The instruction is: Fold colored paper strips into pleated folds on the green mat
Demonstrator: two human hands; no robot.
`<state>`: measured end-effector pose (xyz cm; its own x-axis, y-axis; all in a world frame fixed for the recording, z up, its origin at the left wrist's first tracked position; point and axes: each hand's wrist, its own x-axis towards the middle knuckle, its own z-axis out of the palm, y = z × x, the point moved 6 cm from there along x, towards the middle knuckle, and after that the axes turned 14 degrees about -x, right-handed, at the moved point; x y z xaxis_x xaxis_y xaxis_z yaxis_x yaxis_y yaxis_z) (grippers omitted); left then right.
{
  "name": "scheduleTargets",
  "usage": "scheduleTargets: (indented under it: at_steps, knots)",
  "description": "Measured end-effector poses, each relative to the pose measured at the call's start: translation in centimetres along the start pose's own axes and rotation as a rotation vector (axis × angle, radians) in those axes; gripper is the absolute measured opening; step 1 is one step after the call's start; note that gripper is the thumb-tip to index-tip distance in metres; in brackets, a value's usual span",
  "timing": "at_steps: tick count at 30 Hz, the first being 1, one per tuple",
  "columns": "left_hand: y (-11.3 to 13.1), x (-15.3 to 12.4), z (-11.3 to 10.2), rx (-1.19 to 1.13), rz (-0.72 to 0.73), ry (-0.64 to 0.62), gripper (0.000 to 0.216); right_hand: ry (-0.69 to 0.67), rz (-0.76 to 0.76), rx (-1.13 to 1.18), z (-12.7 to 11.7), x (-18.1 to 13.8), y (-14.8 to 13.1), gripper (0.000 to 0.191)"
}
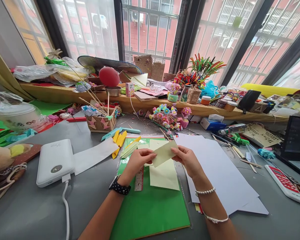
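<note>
A small pale yellow-green sheet of paper is stretched between my two hands, above the green sheets. My left hand pinches its left end; my right hand pinches the right end between thumb and fingers. Beneath it lies a larger pale green piece of paper. A short ruler sits flat on the green, partly covered near my left hand. Folded pale green strips and folded yellow paper pieces lie just past my left hand.
White paper sheets spread at the right. At the left are a white power bank with a cable and a white strip. A cardboard basket, paper flowers, a calculator and a laptop stand around.
</note>
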<state>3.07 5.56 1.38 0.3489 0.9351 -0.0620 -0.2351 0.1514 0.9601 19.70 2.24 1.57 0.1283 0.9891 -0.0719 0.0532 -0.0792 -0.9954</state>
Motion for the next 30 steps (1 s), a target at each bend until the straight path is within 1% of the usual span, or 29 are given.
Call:
scheduleTargets:
  at_steps: [2, 5, 7, 9, 12, 14, 16, 19, 21, 25, 27, 30]
  knots:
    - [0.1, 0.0, -0.1, -0.018, 0.005, 0.006, 0.023, 0.024, -0.035, -0.079, -0.3, 0.1, -0.2, 0.028]
    - [-0.1, -0.1, 0.3, -0.094, -0.038, -0.026, 0.027, 0.079, -0.065, -0.035, 0.0, 0.0, -0.1, 0.027]
    - [-0.4, -0.2, 0.6, -0.116, -0.087, -0.041, 0.03, 0.051, -0.074, -0.022, 0.6, -0.1, -0.1, 0.026]
    - [-0.6, -0.2, 0.6, -0.103, -0.105, -0.028, 0.029, -0.009, -0.113, -0.061, 1.0, -0.2, -0.4, 0.026]
    - [-0.7, -0.1, 0.5, -0.082, -0.108, -0.041, 0.025, -0.069, -0.194, -0.12, 0.9, -0.4, -1.2, 0.028]
    - [-0.8, 0.0, 0.6, -0.095, -0.117, -0.07, 0.025, -0.09, -0.212, -0.141, 0.6, -0.4, -1.5, 0.028]
    - [-0.8, 0.0, 0.5, -0.156, -0.118, -0.071, 0.026, -0.091, -0.209, -0.155, 0.4, -0.4, -1.5, 0.027]
    - [-0.7, -0.1, 0.5, -0.307, -0.114, -0.053, 0.028, -0.063, -0.222, -0.137, 0.4, -0.5, -1.6, 0.024]
    - [-0.9, -0.2, 0.9, -0.377, -0.148, -0.073, 0.032, -0.055, -0.242, -0.125, 0.8, -0.6, -1.5, 0.023]
    - [-1.5, -0.5, 1.8, -0.371, -0.218, -0.133, 0.04, -0.025, -0.306, -0.161, 1.6, -0.7, -1.6, 0.022]
    - [-1.5, -0.5, 1.8, -0.348, -0.194, -0.118, 0.039, -0.026, -0.347, -0.192, 1.9, -0.9, -1.8, 0.023]
    - [-1.2, -0.4, 1.5, -0.319, -0.12, -0.051, 0.036, -0.079, -0.382, -0.209, 2.5, -1.0, -2.0, 0.025]
